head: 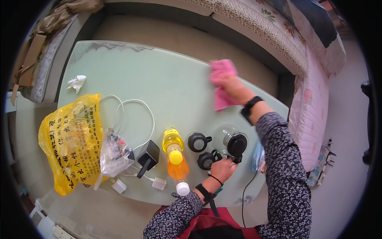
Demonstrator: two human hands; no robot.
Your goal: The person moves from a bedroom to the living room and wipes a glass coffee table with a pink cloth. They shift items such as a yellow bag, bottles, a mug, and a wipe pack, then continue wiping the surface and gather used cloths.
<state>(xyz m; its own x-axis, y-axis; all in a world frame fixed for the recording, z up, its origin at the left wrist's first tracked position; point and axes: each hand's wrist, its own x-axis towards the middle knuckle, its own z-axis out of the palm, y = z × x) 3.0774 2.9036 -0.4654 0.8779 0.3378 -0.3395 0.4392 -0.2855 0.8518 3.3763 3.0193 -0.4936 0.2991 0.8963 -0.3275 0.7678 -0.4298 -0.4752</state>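
Note:
My right hand (234,88), a little blurred, presses a pink cloth (222,70) onto the glass tabletop (179,86) at its far right edge. My left hand (223,171) rests by the near edge, its fingers at the handle of a glass pot with a black lid (237,145); whether they grip it cannot be told. Two black-lidded cups (198,142) stand left of the pot. Further left are a bottle of yellow liquid (172,140) and an orange drink bottle with a white cap (178,171).
A yellow plastic bag (71,143), a clear bag of small items (115,152), a black power bank (149,155), white chargers (159,183) and a looped white cable (152,113) lie on the left. Crumpled tissue (77,83) lies far left. A sofa (253,38) borders the table's far side.

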